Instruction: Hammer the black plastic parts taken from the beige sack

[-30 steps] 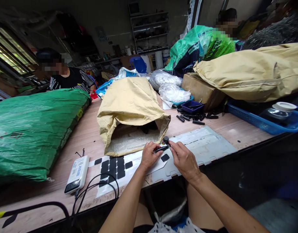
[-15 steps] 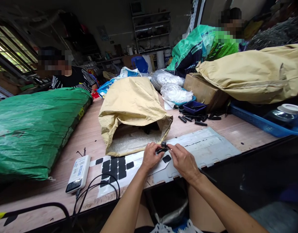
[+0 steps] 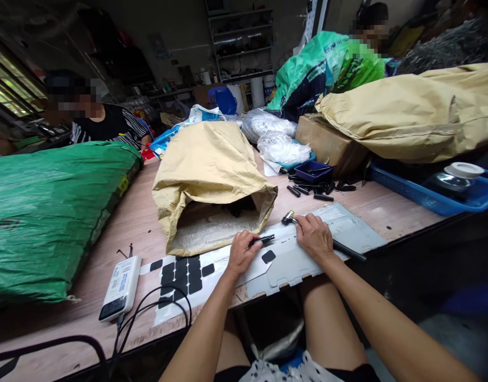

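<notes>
My left hand point(image 3: 244, 253) is closed on a slim black part point(image 3: 263, 240), whose pronged end points right over the grey-white board. My right hand point(image 3: 314, 237) is closed around the shaft of a small mallet point(image 3: 286, 217), close to its head. The mallet's head has a dark face and a yellowish face, and its black handle sticks out to the right beyond my wrist. Between my hands a single black square pad point(image 3: 268, 257) lies on white paper. Left of them is a sheet of black square stickers point(image 3: 181, 275).
An open beige sack point(image 3: 212, 164) lies just beyond my hands. Loose black parts point(image 3: 307, 189) surround a purple tray point(image 3: 313, 171). A green sack point(image 3: 57, 212), a white power bank point(image 3: 120, 288) with cables, and a blue basket point(image 3: 411, 192) flank the work area. Two people sit beyond.
My right hand has moved right with the mallet, away from my left hand, uncovering the black part in the left fingers. The view has shifted slightly.
</notes>
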The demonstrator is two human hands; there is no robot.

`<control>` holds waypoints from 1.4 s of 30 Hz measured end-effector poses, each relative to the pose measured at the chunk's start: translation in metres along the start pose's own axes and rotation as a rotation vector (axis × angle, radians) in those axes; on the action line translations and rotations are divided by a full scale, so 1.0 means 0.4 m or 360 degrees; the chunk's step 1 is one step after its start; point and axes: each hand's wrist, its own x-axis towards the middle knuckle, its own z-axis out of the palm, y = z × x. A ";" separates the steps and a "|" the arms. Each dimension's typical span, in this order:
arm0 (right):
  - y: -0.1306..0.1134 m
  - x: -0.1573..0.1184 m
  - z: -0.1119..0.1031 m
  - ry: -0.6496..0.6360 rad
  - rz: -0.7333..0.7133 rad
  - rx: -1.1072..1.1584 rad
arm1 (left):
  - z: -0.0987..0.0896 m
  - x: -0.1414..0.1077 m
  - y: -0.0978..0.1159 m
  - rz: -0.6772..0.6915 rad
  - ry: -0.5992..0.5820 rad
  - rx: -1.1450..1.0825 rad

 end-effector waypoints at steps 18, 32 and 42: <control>-0.017 0.003 -0.020 -0.0090 0.0054 -0.0021 | -0.068 -0.179 0.206 -0.0054 -0.0365 -0.0672; -0.016 0.002 -0.024 -0.0097 0.0053 0.0011 | 0.236 -0.370 -0.009 -0.1387 -0.0823 -0.0305; -0.015 0.000 -0.009 -0.0021 0.0028 -0.0023 | -0.034 -0.117 0.173 -0.0635 -0.1112 -0.1050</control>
